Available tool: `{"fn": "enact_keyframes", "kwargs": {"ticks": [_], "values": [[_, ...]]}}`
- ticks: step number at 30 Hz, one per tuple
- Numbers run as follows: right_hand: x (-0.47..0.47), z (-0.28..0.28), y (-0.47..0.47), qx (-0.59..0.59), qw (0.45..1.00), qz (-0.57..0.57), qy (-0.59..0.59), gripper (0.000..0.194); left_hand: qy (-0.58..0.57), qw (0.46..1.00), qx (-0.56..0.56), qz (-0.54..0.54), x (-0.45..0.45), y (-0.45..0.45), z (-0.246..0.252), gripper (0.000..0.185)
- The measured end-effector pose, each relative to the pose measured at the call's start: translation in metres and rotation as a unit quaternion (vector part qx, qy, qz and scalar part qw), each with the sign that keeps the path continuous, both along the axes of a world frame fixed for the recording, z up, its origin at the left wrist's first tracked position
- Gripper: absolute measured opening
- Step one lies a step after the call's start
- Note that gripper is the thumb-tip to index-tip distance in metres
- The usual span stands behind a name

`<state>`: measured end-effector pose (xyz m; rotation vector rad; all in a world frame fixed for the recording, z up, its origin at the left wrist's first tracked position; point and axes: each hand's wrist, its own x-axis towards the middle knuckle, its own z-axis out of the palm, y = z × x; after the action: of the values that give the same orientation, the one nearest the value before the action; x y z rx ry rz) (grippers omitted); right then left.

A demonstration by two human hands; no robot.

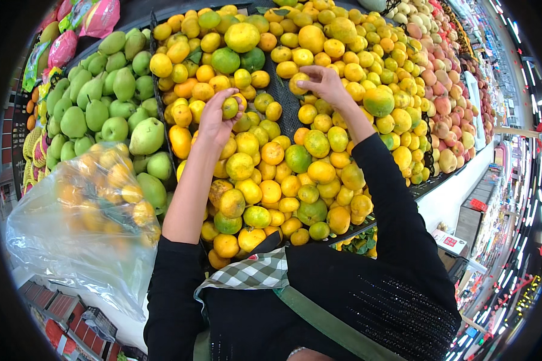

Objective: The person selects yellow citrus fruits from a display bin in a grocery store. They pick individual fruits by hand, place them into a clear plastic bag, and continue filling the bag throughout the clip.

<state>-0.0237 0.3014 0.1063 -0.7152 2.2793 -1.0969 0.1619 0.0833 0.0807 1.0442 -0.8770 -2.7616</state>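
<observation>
My left hand (217,115) is curled around a small greenish-yellow mandarin (230,108), and a bit of a second, more orange fruit shows behind its fingers. Over the back of the pile, my right hand (325,85) pinches a yellow mandarin (298,84) between thumb and fingers. Below both hands spreads a heap of loose mandarins (271,153), yellow, orange and partly green, some with leaves. Between the hands, a strip of dark mesh liner (282,104) lies bare. To the left, a clear plastic bag (72,234) filled with mandarins rests against the green pears (97,115).
A black divider (160,104) separates pears from mandarins. Apples (442,106) lie in the right-hand section, with a white bag (474,108) hanging over them. Pink packages (100,18) sit at the far left. A white box (449,241) stands at the right, near shop shelving.
</observation>
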Motion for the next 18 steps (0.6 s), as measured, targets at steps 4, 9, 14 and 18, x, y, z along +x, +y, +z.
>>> {"fn": "enact_keyframes", "kwargs": {"ticks": [4, 9, 14, 18], "values": [[0.026, -0.002, -0.015, -0.164, 0.929, -0.085, -0.321, 0.042, -0.003, 1.000, 0.000, -0.005, 0.000, -0.001, -0.002, 0.018], [0.052, -0.017, -0.040, -0.183, 0.894, -0.174, -0.370, 0.042, -0.002, 1.000, 0.014, -0.001, -0.002, -0.001, -0.004, 0.019], [0.029, -0.024, -0.039, -0.018, 0.995, -0.059, 0.076, 0.043, 0.002, 1.000, 0.023, -0.007, -0.001, -0.003, -0.008, 0.019], [-0.013, -0.029, -0.024, 0.154, 0.874, -0.040, 0.459, 0.049, 0.003, 0.999, 0.001, 0.044, 0.001, -0.003, -0.010, 0.016]]}}
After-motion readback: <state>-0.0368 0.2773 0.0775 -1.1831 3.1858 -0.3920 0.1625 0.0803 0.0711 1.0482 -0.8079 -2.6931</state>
